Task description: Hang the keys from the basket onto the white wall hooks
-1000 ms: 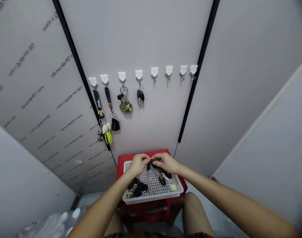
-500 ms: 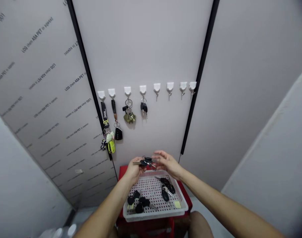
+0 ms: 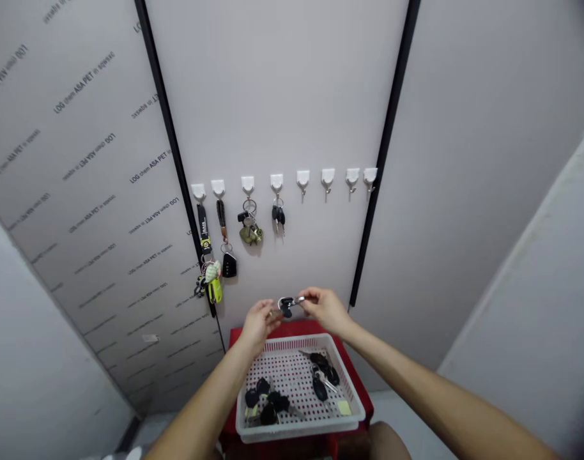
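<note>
A small bunch of keys [image 3: 285, 308] with black heads and a metal ring is stretched between my two hands, above the far rim of a white perforated basket [image 3: 299, 436]. My left hand [image 3: 259, 324] pinches a key at the bunch's left end. At the other end, the fingertips of my right hand [image 3: 328, 312] close on a metal part whose exact shape is too small to tell. Inside the basket, black-headed keys [image 3: 269, 402] lie at the front left. More keys [image 3: 321, 377] rest along the right side, near a yellow paper piece [image 3: 344, 407].
White hooks [image 3: 303, 179] run in a row across the wall. The left ones carry a black strap [image 3: 202, 220] with a yellow-green fob, a black car key [image 3: 229, 264], an olive bunch [image 3: 251, 233] and black keys [image 3: 278, 216]. A red stand [image 3: 356, 377] bears the basket.
My right hand's fingers have gone from spread beside the keys to pinching their right end. The bunch has turned and now spans both hands. The view has tilted slightly upward.
</note>
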### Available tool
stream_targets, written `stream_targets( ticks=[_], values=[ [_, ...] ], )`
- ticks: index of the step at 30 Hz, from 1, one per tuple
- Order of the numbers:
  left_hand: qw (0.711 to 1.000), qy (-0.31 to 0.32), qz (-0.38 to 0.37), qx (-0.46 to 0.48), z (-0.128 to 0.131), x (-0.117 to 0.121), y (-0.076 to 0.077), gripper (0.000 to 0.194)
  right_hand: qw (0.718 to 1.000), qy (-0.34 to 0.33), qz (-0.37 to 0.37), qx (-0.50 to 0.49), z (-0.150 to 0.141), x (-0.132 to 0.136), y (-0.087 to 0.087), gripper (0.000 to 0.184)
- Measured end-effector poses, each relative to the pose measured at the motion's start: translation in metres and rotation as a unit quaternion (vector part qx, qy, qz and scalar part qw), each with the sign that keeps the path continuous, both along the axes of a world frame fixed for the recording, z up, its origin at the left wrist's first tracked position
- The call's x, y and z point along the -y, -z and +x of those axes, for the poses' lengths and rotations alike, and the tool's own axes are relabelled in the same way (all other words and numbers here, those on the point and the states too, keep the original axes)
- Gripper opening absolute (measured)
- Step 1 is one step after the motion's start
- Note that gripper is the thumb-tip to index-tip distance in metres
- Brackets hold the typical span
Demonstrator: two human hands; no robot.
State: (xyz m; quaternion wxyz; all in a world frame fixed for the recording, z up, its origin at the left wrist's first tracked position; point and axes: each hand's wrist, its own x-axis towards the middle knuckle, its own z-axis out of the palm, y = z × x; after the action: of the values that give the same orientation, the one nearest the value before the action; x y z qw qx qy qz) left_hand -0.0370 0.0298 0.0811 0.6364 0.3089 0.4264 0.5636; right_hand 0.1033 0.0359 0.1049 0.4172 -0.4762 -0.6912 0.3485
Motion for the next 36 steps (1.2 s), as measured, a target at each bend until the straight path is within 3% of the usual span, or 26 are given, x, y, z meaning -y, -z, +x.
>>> stream_targets(
  ticks=[3, 6, 8, 11, 16, 21, 24, 26, 28, 31, 36],
  values=[
    [0.989, -0.043, 0.092, -0.11, 0.001, -0.004, -0.01, 0.012, 1.0, -0.015, -0.009, 0.021, 0.004, -0.007, -0.022, 0.008],
    [0.947, 0.039, 0.244, -0.203, 0.017, -0.005, -0.021, 0.023, 0.998, -0.031, -0.05, 0.032, 0.005, -0.01, -0.043, 0.007],
    [0.925, 0.081, 0.288, -0.236, 0.027, -0.007, -0.028, 0.027, 0.997, -0.038, -0.072, 0.009, 0.006, -0.011, -0.058, 0.008],
    [0.917, 0.082, 0.278, -0.274, 0.03, -0.012, -0.04, 0.023, 0.995, -0.044, -0.06, -0.061, 0.01, -0.011, -0.078, 0.011],
    [0.908, -0.01, 0.252, -0.334, 0.017, -0.018, -0.058, 0.017, 0.995, -0.021, -0.03, -0.092, 0.018, -0.013, -0.097, 0.015],
    [0.933, 0.044, 0.265, -0.239, 0.015, -0.014, -0.07, 0.026, 0.993, -0.071, -0.033, -0.092, 0.015, -0.012, -0.1, 0.018],
    [0.928, 0.081, 0.297, -0.211, 0.017, -0.013, -0.074, 0.034, 0.986, -0.117, -0.044, -0.106, 0.013, -0.012, -0.104, 0.019],
    [0.919, 0.112, 0.304, -0.224, 0.021, -0.016, -0.076, 0.033, 0.99, -0.09, -0.022, -0.105, 0.012, -0.014, -0.108, 0.019],
    [0.913, 0.075, 0.304, -0.262, 0.024, -0.021, -0.078, 0.027, 0.995, -0.045, 0.018, -0.092, 0.012, -0.019, -0.113, 0.018],
    [0.895, -0.038, 0.319, -0.309, 0.03, -0.029, -0.085, 0.024, 0.994, 0.005, 0.077, -0.083, 0.01, -0.028, -0.124, 0.016],
    [0.841, -0.137, 0.37, -0.369, 0.037, -0.04, -0.111, 0.016, 0.975, 0.065, 0.171, -0.128, 0.007, -0.046, -0.148, 0.015]
  ],
)
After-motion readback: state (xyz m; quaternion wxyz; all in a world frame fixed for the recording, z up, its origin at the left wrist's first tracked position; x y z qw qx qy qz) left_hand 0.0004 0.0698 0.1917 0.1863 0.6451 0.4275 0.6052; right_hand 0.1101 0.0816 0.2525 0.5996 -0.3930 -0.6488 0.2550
